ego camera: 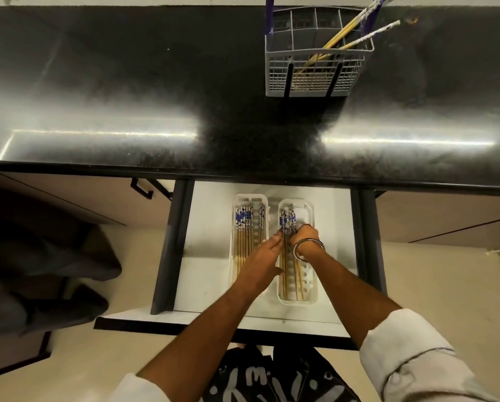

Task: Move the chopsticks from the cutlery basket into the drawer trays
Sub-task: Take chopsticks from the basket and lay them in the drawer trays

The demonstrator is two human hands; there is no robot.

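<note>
The open drawer (211,274) holds two white trays. The left tray (234,198) contains several wooden chopsticks (244,227) with blue-and-white tops. In the right tray (311,207) lie a few more chopsticks (288,221). My left hand (264,256) rests flat beside them, fingertips touching the bundle. My right hand (306,235), with a metal bangle at the wrist, is closed over the same chopsticks in the right tray. On the counter at the back stands the white cutlery basket (315,79) with two or three chopsticks (356,39) leaning in it.
The dark glossy countertop (156,111) spans the view, with bright light reflections. Closed cabinet fronts with a black handle (141,188) flank the drawer. Dark cloth (40,271) lies on the floor to the left.
</note>
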